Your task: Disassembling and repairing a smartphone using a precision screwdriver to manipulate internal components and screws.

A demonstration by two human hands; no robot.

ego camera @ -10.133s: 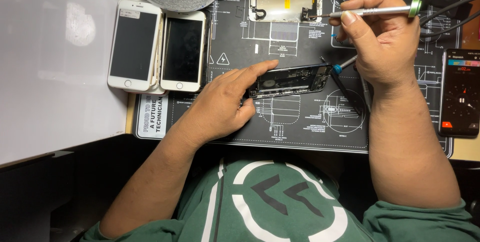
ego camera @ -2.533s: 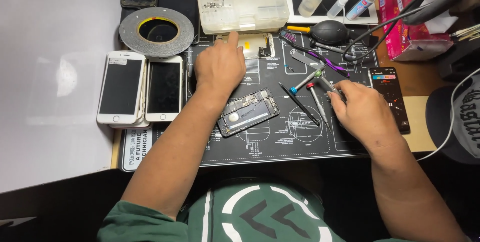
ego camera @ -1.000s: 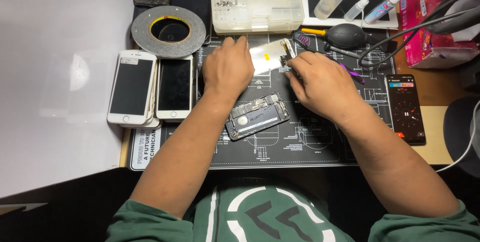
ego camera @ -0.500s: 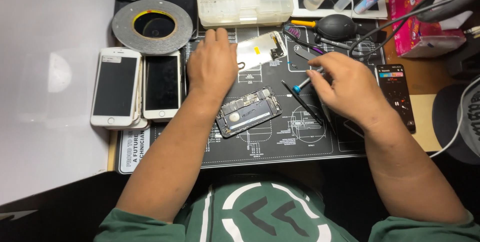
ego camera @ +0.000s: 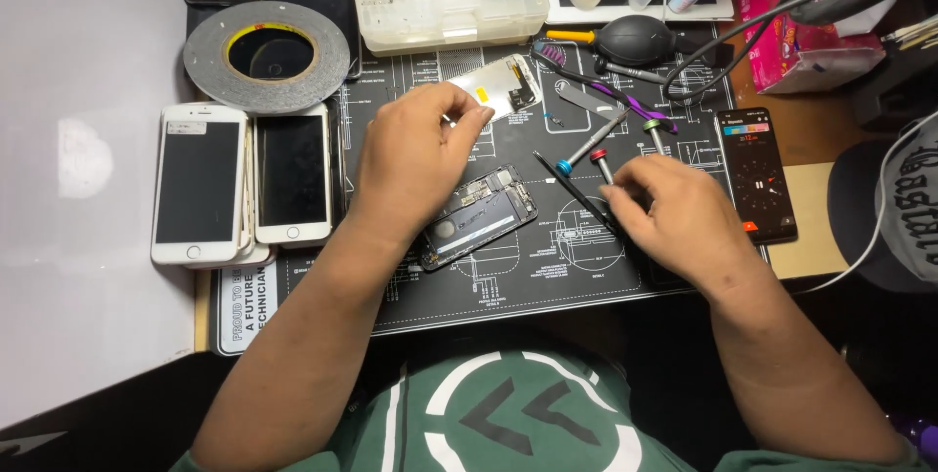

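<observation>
Both hands loosely curled, left hand [ego camera: 415,154] beside opened phone [ego camera: 479,216] showing dark innards

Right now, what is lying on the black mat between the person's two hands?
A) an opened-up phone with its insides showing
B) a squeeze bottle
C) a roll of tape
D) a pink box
A: the opened phone lies on the black mat with its inner parts showing, just below the left hand and to the left of the right hand, which is at the screwdrivers.
</observation>
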